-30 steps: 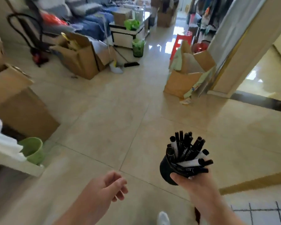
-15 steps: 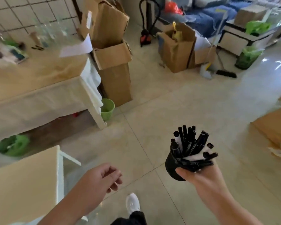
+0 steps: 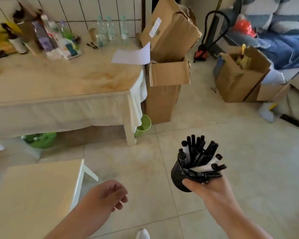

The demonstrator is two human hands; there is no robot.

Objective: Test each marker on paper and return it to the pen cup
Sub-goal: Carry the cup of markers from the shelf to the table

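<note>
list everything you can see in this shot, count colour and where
pen cup: one, black, tilted in the right hand's grip
markers: a packed bunch, too many to count, black caps with some white barrels, sticking out of the pen cup
sheet of paper: one, white, on the table's far right corner
table: one, beige cloth cover, left
clear bottles: about three, at the table's back by the tiled wall
loose pens: a couple, black, near the bottles
small table: one, pale top, bottom left
cardboard boxes: several, brown, right of the table and further right
small bin: one, green, by the table leg
left hand: empty, fingers loosely curled
right hand: holds the cup from below
</note>
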